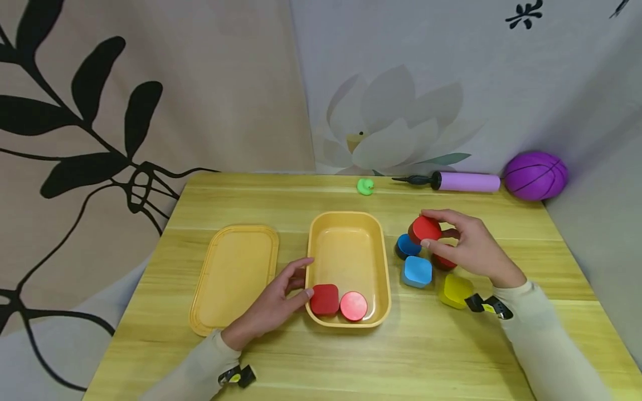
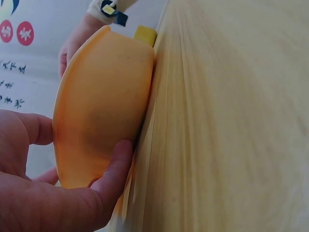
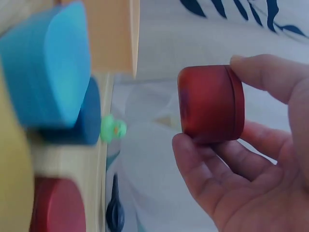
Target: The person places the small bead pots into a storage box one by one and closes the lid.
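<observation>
My right hand [image 1: 470, 243] pinches a small round red tin [image 1: 424, 229] between thumb and fingers, above the other tins. In the right wrist view, a lid seam runs around this tin [image 3: 210, 103]. Beside it are a dark blue round tin [image 1: 407, 247], a light blue square tin [image 1: 417, 272], another red tin [image 1: 444, 262] and a yellow tin [image 1: 456, 291]. With fingertips at its left rim, my left hand [image 1: 277, 298] touches the yellow plastic box [image 1: 346, 253]. A red square tin [image 1: 325, 299] and a lighter red round tin [image 1: 353, 306] lie inside, near the front.
Left of the box, its matching flat lid [image 1: 236, 275] lies on the wooden table [image 1: 301, 367]. Along the back edge are a green toy duck [image 1: 365, 186], a purple hand pump [image 1: 466, 181] and a purple ball [image 1: 535, 175]. A patterned curtain [image 1: 241, 83] hangs behind.
</observation>
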### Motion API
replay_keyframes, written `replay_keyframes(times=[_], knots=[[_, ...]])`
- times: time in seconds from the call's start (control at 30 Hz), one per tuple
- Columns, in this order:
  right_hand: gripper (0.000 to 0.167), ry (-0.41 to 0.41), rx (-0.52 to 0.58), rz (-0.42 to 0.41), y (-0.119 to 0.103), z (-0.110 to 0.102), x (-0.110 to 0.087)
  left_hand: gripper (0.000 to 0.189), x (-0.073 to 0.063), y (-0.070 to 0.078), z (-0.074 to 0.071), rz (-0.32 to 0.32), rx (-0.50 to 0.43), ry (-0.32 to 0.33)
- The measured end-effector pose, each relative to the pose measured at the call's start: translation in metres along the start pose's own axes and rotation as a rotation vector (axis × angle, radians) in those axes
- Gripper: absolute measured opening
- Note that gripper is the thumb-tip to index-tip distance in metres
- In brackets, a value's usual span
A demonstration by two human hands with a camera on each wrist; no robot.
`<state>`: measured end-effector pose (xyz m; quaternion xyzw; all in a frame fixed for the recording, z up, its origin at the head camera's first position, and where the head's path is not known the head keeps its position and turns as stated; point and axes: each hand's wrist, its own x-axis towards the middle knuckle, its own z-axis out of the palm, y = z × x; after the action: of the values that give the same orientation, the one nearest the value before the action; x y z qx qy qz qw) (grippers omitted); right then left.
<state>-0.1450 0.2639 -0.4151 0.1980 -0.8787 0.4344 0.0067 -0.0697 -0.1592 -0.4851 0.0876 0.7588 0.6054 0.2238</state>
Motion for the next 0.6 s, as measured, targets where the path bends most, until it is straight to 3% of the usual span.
replay_keyframes(times=[0.3, 0.6], knots=[[0.055, -0.096, 0.021, -0.158, -0.025, 0.04, 0.023, 0.065, 0.001, 0.002, 0.0, -0.001, 0.054, 0.012], [0.058, -0.232, 0.009, -0.174, -0.047, 0.078, 0.042, 0.061, 0.001, 0.002, 0.002, 0.002, 0.046, 0.015]])
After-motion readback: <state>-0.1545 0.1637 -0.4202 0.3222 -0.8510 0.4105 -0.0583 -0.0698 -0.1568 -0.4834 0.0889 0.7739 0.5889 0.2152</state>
